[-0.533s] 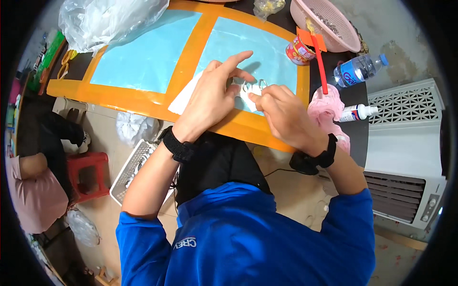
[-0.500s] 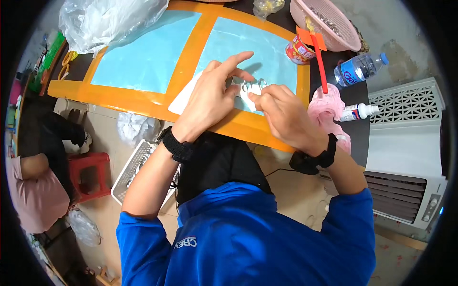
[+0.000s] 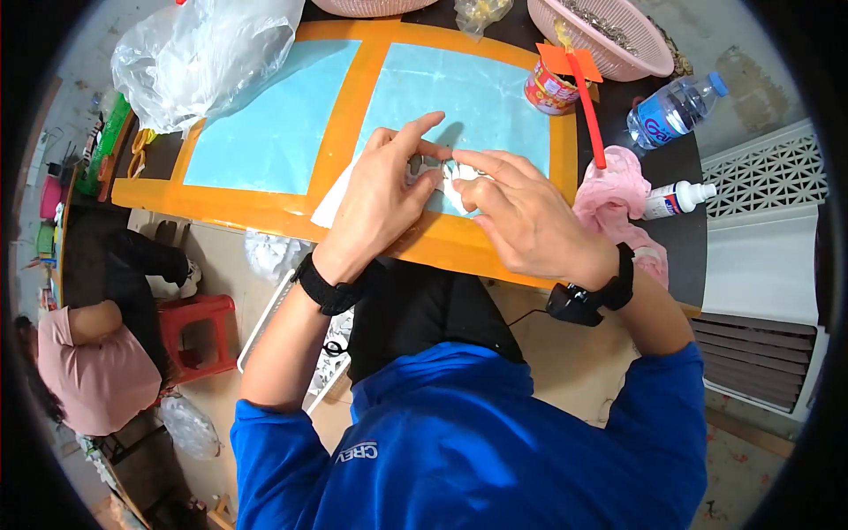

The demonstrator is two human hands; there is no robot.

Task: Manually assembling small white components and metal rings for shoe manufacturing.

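My left hand (image 3: 375, 199) and my right hand (image 3: 539, 216) meet over the near part of the blue work mat. Between their fingertips are a thin silver ring (image 3: 448, 168) and a small white card-like piece (image 3: 456, 201). My left thumb and a finger close on the ring, while its index finger stretches up and away. The right thumb and index finger pinch at the white piece beside the ring; the fingers partly hide the contact. A larger white sheet (image 3: 330, 203) lies on the mat, partly under my left hand.
The mat has orange tape borders (image 3: 331, 132). A clear plastic bag (image 3: 208, 62) lies far left. At right are a red cup (image 3: 552, 91), pink basket (image 3: 649, 62), water bottle (image 3: 667, 119), pink cloth (image 3: 609, 190) and white squeeze bottle (image 3: 676, 200). Another person (image 3: 102, 367) sits left near a red stool (image 3: 199, 331).
My right fingers have stretched forward and closed in toward the left fingertips around the ring. My left hand has shifted slightly toward me. The whole view has moved a little.
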